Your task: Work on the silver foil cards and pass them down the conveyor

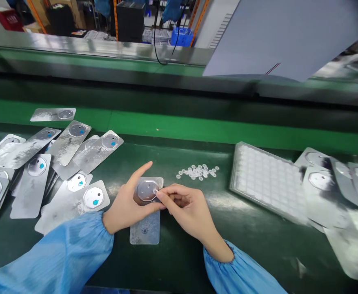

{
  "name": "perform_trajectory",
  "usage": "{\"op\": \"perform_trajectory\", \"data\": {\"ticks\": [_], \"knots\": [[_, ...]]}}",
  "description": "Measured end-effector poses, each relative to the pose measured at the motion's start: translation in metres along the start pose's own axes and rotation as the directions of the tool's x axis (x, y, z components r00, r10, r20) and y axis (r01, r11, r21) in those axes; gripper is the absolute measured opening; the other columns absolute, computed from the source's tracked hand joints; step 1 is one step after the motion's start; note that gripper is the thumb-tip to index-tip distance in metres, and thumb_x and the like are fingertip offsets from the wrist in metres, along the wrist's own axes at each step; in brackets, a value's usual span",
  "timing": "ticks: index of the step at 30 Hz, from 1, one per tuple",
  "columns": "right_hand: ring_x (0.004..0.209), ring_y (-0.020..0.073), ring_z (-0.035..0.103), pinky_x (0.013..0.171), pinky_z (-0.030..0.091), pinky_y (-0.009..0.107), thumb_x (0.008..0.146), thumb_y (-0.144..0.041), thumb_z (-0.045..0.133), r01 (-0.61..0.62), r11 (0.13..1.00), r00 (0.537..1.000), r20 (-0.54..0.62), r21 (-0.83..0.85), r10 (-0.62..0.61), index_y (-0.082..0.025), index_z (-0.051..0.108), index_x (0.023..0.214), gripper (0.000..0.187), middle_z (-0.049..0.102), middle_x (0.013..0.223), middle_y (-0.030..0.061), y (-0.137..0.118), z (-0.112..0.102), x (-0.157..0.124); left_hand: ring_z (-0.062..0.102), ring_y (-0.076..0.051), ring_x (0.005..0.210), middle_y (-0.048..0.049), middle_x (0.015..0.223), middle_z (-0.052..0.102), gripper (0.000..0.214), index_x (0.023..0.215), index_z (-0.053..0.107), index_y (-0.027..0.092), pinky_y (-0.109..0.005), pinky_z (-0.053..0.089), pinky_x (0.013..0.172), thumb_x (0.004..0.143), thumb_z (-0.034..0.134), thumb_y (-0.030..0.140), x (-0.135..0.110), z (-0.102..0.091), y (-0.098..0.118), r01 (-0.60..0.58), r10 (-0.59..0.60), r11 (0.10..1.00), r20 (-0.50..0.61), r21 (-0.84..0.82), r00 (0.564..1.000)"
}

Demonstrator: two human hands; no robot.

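Note:
A silver phone-back-shaped plate (145,228) lies flat on the green bench, with a dark octagonal round window (147,190) in its upper part. My left hand (130,204) rests over the plate's left side, thumb and index finger spread apart around the window; its other fingers are hidden. My right hand (187,206) is closed in a pinch at the window's right edge, holding a small pale round piece (155,191) between thumb and fingertip. Beyond the right hand lies a loose pile of small white rings (199,172).
Overlapping silver plates (32,192), several with blue marks in their round windows, cover the bench at left. A clear tray with rows of white cells (264,179) and more plates (322,200) lie at right. A white sheet (258,36) hangs at upper right.

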State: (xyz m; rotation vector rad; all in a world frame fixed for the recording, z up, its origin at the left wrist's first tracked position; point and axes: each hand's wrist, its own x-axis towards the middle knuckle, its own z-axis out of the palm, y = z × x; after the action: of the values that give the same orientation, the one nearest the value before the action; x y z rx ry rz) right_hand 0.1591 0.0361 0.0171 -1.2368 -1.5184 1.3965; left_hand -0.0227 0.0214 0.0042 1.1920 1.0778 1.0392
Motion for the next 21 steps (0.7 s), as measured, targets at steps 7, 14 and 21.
{"op": "perform_trajectory", "data": {"ticks": [7, 14, 21], "knots": [[0.053, 0.0145, 0.06, 0.047, 0.048, 0.025, 0.087, -0.049, 0.074, -0.024, 1.0, 1.0, 0.009, -0.019, 0.024, -0.018, 0.078, 0.079, 0.032, 0.071, 0.067, 0.0059, 0.0009, -0.0002, -0.0008, 0.072, -0.026, 0.094, -0.0056, 0.11, 0.074, 0.114, 0.165, 0.02, 0.03, -0.037, 0.062, 0.087, 0.075, 0.09, 0.037, -0.002, -0.0009, -0.0017, -0.005, 0.008, 0.995, -0.034, 0.102, 0.999], [0.058, 0.0177, 0.064, 0.05, 0.051, 0.028, 0.085, -0.05, 0.075, -0.055, 0.998, 0.998, -0.009, -0.001, 0.055, -0.018, 0.077, 0.079, 0.033, 0.073, 0.071, 0.0079, -0.0003, 0.0026, -0.001, 0.073, -0.025, 0.094, -0.0041, 0.103, 0.076, 0.128, 0.167, 0.0, 0.028, -0.037, 0.06, 0.09, 0.075, 0.09, 0.036, -0.0021, -0.0004, -0.0012, -0.066, 0.072, 0.985, -0.033, 0.159, 0.997], [0.05, 0.013, 0.053, 0.046, 0.04, 0.025, 0.078, -0.052, 0.083, -0.14, 0.99, 0.989, -0.038, 0.001, 0.14, -0.018, 0.067, 0.064, 0.041, 0.065, 0.057, 0.0038, 0.0026, -0.0014, 0.0016, 0.074, -0.024, 0.099, -0.007, 0.112, 0.076, 0.121, 0.166, -0.003, 0.027, -0.036, 0.06, 0.093, 0.082, 0.084, 0.028, -0.0043, -0.0007, 0.0058, -0.008, 0.012, 0.998, 0.058, -0.065, 0.998]]}}
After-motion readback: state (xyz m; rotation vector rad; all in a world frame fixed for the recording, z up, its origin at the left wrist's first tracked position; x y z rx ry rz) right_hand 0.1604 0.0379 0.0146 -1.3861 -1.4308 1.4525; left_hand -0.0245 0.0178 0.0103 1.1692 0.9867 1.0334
